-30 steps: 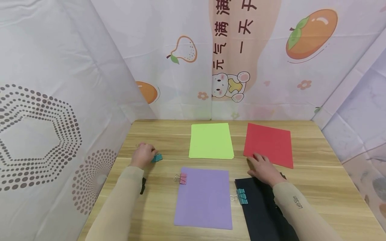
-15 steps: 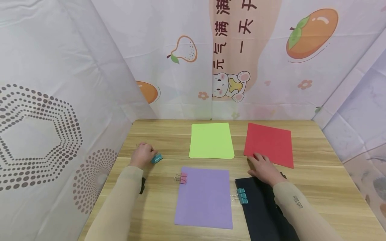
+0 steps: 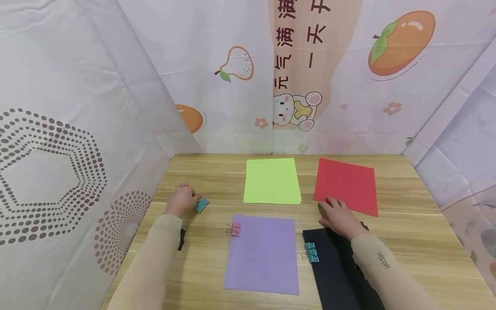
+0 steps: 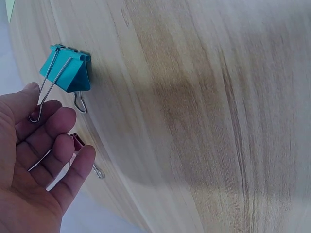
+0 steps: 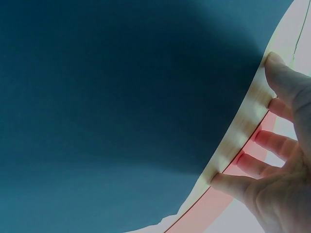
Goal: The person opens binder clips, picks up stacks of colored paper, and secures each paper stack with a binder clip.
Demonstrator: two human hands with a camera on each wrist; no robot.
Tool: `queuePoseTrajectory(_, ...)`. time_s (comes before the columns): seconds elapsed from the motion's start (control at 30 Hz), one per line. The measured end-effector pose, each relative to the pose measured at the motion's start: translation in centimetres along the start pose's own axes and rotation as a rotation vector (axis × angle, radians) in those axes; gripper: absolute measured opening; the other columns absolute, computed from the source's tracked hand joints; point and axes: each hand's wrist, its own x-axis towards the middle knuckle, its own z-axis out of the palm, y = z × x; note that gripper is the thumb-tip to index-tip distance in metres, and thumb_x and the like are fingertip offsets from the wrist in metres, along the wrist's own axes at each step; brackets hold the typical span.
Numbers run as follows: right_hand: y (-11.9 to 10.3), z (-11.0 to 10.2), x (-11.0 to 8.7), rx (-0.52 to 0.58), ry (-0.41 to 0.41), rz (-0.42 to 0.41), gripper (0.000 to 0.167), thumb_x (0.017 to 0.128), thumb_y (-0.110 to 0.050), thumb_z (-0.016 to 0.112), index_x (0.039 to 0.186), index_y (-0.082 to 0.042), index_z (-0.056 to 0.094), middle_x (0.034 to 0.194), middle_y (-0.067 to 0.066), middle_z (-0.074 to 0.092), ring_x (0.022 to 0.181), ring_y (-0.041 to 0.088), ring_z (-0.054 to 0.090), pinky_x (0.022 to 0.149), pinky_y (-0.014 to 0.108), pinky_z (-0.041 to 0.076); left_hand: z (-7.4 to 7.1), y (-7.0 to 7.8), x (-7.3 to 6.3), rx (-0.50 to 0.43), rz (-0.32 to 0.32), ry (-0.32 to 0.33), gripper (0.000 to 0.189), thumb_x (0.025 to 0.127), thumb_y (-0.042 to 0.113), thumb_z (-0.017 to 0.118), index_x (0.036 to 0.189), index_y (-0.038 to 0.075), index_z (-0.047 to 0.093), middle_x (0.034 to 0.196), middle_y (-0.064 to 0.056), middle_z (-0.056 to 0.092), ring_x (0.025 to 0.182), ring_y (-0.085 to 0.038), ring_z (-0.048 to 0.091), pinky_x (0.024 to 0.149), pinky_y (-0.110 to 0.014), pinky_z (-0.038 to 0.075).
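Note:
My left hand is at the left of the table, its thumb and forefinger pinching a wire handle of a teal binder clip. Behind those fingers lies a pink-red binder clip, partly hidden in the left wrist view. At the right, my right hand has its fingers spread and relaxed, their tips at the near edge of the red paper. Below that hand lies a stack of black paper, partly covered by the forearm, with another teal binder clip on its left edge.
Purple paper with a pink binder clip at its upper left lies in the middle. Behind it is a lime-green paper stack. Patterned curtains stand at the table's back and sides.
The teal clip in my left hand has turned slightly, its body tipping downward, and that hand has shifted a little to the left. My right hand has stayed in place.

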Motion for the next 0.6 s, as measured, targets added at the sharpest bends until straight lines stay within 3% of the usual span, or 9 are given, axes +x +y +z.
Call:
queuePoseTrajectory(0.23,-0.07,-0.08,0.02,0.001,-0.003,-0.001,0.060,0.092,-0.022,0.077,0.141,0.003,0.053,0.145,0.036,0.043,0.129,0.060,0.040,0.099,0.070,0.044,-0.09,-0.07,-0.04,-0.004,-0.012,-0.005,0.051,0.102,0.032,0.064,0.058,0.015,0.043,0.056,0.002,0.037,0.051,-0.016,0.040,0.048,-0.029,0.033)
queuePoseTrajectory(0.47,-0.09,-0.18,-0.03,-0.005,-0.003,0.001,0.060,0.092,-0.021,0.077,0.141,0.003,0.052,0.145,0.036,0.043,0.129,0.061,0.040,0.099,0.070,0.044,0.08,-0.54,-0.05,-0.077,-0.019,-0.027,0.053,0.102,0.031,0.063,0.056,0.017,0.040,0.054,0.004,0.032,0.049,-0.014,0.035,0.047,-0.028,0.031)
queuePoseTrajectory(0.6,-0.16,-0.21,-0.08,-0.008,-0.004,0.005,0.060,0.091,-0.021,0.077,0.140,0.003,0.053,0.145,0.036,0.043,0.129,0.061,0.041,0.099,0.070,0.045,0.31,-0.93,0.05,-0.120,0.010,-0.034,0.054,0.103,0.029,0.062,0.055,0.018,0.039,0.050,0.005,0.032,0.046,-0.011,0.030,0.046,-0.026,0.029)
